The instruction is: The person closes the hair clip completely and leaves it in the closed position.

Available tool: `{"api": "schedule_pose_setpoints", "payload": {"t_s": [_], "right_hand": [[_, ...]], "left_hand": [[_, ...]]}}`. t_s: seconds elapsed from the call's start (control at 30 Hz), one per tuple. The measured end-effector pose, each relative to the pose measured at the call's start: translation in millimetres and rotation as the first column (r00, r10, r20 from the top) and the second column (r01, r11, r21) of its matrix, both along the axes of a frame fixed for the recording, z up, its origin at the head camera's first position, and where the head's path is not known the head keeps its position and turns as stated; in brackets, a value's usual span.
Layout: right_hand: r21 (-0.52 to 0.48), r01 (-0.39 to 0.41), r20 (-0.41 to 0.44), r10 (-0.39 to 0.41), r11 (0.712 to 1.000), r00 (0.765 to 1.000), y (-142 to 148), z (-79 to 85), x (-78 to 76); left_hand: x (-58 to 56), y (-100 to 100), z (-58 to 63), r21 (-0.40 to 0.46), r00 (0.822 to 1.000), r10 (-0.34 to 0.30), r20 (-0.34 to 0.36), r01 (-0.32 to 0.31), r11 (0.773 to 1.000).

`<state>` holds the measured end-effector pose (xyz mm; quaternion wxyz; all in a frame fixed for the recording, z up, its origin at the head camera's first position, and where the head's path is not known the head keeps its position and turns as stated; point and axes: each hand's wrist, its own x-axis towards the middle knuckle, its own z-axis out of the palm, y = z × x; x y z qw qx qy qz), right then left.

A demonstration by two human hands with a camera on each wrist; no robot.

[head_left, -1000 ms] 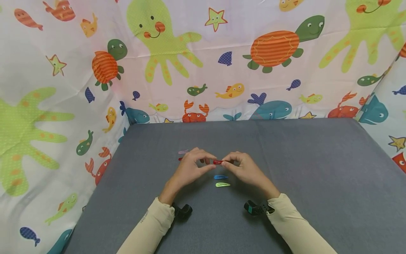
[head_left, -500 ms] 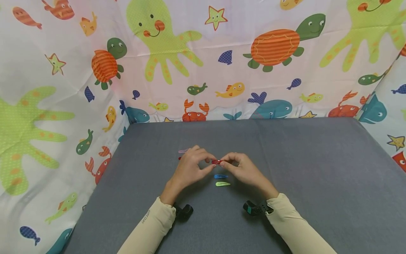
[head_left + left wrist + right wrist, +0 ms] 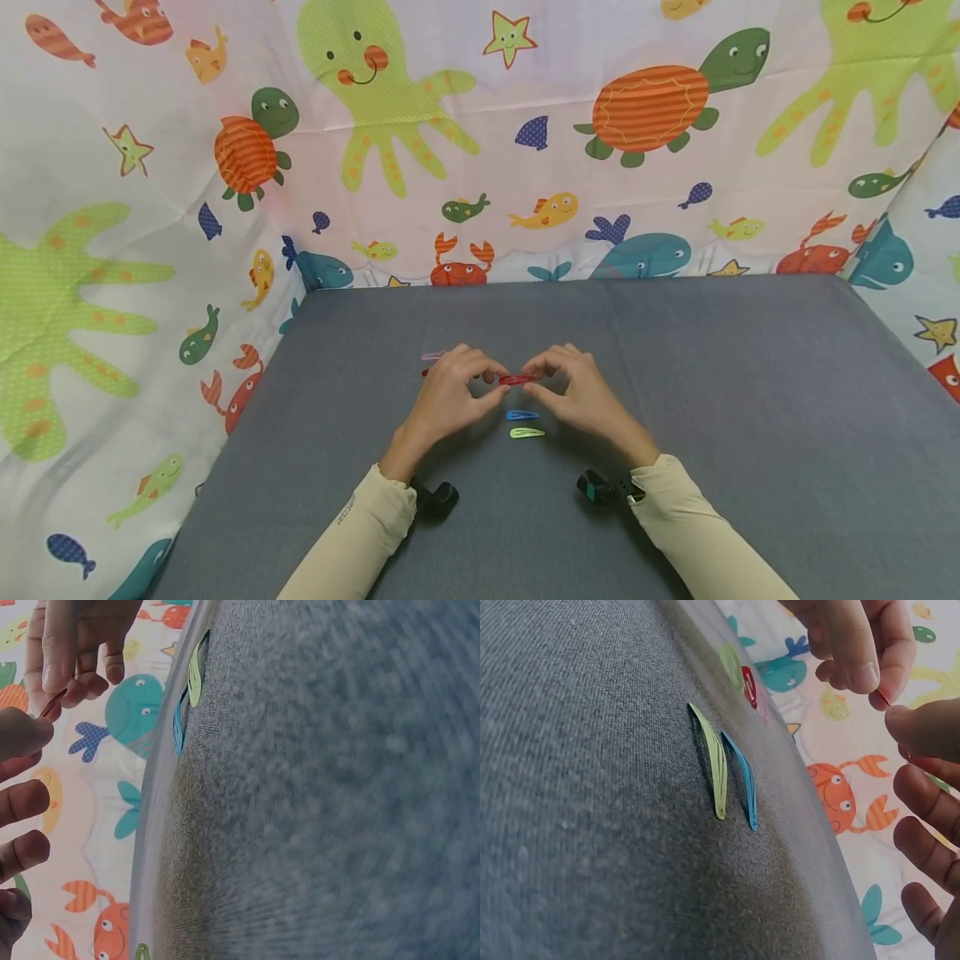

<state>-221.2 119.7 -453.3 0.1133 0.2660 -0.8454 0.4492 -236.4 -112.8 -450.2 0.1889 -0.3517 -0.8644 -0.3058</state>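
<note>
A red snap hair clip [image 3: 515, 380] is held up between both hands above the table. My left hand [image 3: 459, 388] pinches its left end with thumb and index finger. My right hand [image 3: 576, 390] has thumb and fingertips at its right end. From the right wrist, a thin red edge of the clip [image 3: 883, 697] shows between the two hands, the rest covered by the right thumb [image 3: 924, 731]. Below the hands lie a blue hair clip [image 3: 522, 415] and a light green hair clip [image 3: 527, 433], side by side.
Past my left hand lie a pink hair clip [image 3: 432, 356] and another red hair clip [image 3: 749, 687], with a second green clip [image 3: 731, 664] beside them in the right wrist view. A sea-animal printed curtain [image 3: 510, 167] borders the grey table [image 3: 720, 375].
My right fingers first drew in over the red clip, then shifted slightly right and up. More of the clip's length shows now. My left hand has barely moved.
</note>
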Motion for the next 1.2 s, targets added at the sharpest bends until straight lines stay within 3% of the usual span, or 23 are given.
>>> {"api": "schedule_pose_setpoints", "payload": {"t_s": [0.17,0.53,1.0,1.2], "right_hand": [[-0.001,0.023,-0.024,-0.023,1.000,0.999,-2.2,-1.5,-0.3],[0.050,0.081,-0.063,-0.077,0.995,0.995,-4.6,-9.3,-2.1],[0.071,0.110,-0.007,-0.110,0.991,0.994,-6.9,-19.0,-2.5],[0.083,0.120,-0.009,-0.120,0.989,0.993,-7.8,-22.9,-2.3]], "left_hand": [[-0.2,0.8,-1.0,-0.002,1.000,0.005,0.013,-0.005,1.000],[0.8,4.2,-3.7,-0.050,0.987,0.064,0.148,-0.057,0.997],[0.2,5.0,-10.1,-0.106,0.973,0.124,0.196,-0.105,0.989],[0.7,5.9,-13.3,-0.164,0.972,0.160,0.172,-0.132,0.978]]}}
